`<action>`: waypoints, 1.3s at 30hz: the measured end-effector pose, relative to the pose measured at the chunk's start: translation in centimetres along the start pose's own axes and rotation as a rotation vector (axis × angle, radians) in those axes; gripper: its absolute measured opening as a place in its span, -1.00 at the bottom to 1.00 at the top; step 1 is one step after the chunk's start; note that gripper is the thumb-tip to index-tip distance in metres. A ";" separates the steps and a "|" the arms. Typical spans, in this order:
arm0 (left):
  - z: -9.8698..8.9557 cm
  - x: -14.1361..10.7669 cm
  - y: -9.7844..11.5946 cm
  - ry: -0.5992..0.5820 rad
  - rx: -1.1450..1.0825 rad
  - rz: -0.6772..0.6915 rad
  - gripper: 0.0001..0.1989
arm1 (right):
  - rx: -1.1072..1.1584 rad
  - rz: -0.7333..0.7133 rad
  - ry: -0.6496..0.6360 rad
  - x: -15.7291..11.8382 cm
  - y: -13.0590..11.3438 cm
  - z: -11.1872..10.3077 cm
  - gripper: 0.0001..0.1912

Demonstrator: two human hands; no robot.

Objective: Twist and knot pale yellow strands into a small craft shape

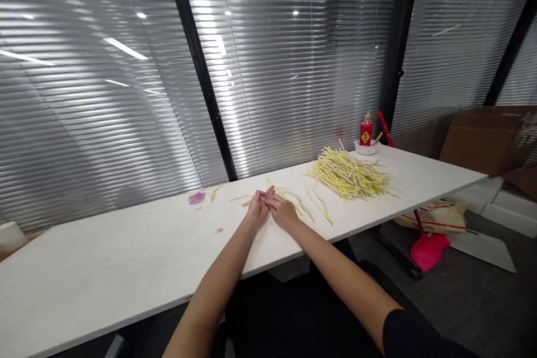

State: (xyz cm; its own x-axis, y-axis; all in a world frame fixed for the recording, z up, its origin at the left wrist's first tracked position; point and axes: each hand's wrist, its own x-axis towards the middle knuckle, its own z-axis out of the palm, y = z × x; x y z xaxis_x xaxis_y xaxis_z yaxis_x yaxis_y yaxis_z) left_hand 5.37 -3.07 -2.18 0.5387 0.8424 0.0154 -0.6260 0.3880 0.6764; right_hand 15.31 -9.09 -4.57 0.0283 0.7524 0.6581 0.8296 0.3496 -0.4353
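My left hand (257,208) and my right hand (282,212) meet just above the white table (168,246). Between them, my fingers pinch some thin beige pipe cleaners (246,202), whose ends stick out to the left. How they cross or twist is hidden by the fingers. A few loose yellow and beige pipe cleaners (302,208) lie just right of my hands. Farther right is a large tangled heap of yellow and beige pipe cleaners (350,174). To the left, a beige bent piece (215,192) lies beside a small pile of pink and purple bands (197,197).
A red bottle (366,131) with a yellow label stands in or behind a white bowl (364,149) at the back right. Window blinds (293,67) rise behind the table. Cardboard boxes (478,137) and a pink dustpan-like item (429,250) are off its right side.
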 end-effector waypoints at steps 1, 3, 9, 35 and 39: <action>0.0 0.0 0.0 0.009 0.003 -0.002 -0.69 | 0.006 0.007 -0.009 0.0 -0.1 0.1 -0.70; 0.0 0.0 0.0 0.032 0.005 0.008 -0.70 | 0.055 0.019 -0.015 0.0 -0.2 0.2 -0.70; 0.4 0.0 0.1 0.077 -0.078 0.074 -0.73 | 0.472 0.180 0.050 0.4 -0.3 0.2 -0.75; 1.3 -0.9 -0.6 -0.047 0.175 0.214 -0.71 | 0.754 0.358 -0.036 0.4 0.2 0.1 -0.80; 1.5 -0.8 -0.8 -0.041 0.180 0.234 -0.71 | 0.783 0.359 -0.037 0.4 0.5 0.4 -0.78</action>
State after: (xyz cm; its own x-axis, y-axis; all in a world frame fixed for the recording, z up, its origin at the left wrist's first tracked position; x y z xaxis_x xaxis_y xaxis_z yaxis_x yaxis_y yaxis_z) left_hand 6.25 -4.61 -1.64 0.4166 0.8837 0.2135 -0.6274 0.1096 0.7710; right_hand 15.49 -8.37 -4.74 0.1858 0.9041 0.3849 0.1500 0.3610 -0.9204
